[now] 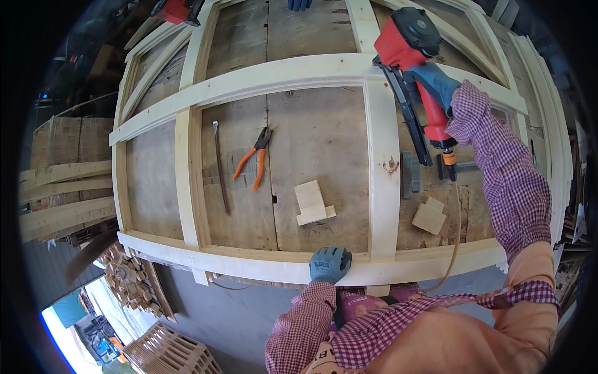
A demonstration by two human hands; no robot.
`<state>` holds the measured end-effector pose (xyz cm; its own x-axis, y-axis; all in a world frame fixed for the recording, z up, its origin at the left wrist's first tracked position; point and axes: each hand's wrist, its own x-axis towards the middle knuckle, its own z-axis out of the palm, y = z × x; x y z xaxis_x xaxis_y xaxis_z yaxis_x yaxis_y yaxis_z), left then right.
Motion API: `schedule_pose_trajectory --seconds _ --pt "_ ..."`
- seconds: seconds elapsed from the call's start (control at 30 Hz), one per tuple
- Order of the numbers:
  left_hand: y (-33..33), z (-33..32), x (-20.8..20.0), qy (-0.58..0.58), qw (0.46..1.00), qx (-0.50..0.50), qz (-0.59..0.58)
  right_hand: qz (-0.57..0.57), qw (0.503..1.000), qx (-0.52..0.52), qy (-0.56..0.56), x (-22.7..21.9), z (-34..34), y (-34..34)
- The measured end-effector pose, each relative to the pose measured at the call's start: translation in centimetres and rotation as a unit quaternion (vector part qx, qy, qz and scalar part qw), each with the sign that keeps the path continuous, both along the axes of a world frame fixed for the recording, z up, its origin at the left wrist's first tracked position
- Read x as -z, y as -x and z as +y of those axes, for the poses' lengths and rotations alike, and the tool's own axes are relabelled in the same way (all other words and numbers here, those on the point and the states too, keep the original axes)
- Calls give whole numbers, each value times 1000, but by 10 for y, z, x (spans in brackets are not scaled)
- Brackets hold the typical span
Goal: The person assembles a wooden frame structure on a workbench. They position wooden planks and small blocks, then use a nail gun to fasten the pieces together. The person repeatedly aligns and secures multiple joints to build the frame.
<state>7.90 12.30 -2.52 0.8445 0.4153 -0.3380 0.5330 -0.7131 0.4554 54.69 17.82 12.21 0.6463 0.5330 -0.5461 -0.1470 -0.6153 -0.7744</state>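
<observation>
My right hand (pixel 438 86), in a blue-grey glove, grips the handle of a red and black nail gun (pixel 398 45). The gun's nose is at the joint where a long crossbar (pixel 280 70) meets an upright board (pixel 383 187) of a pale wooden frame; whether it touches cannot be made out. From the gun's handle end a thin air hose (pixel 459 230) trails toward me. My left hand (pixel 330 264), gloved alike, is closed over the frame's near rail (pixel 249 262), just left of that upright board.
Inside the frame lie orange-handled pliers (pixel 256 159), a long thin flat-tipped metal bar (pixel 221 171) and wooden blocks (pixel 311 198), (pixel 429 215). Another red tool (pixel 176 10) is at the far left. Another person's blue glove (pixel 299 4) shows at the far edge. Planks (pixel 68 187) are stacked left.
</observation>
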Motion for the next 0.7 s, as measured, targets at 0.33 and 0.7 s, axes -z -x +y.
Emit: schedule_pose_trajectory --seconds 0.33,0.7 --pt "1 0 -5 9 1000 -16 -9 18 999 30 17 4 -14 -9" --pt "0 3 -3 18 1000 -12 3 37 996 75 -8 12 -41 -19"
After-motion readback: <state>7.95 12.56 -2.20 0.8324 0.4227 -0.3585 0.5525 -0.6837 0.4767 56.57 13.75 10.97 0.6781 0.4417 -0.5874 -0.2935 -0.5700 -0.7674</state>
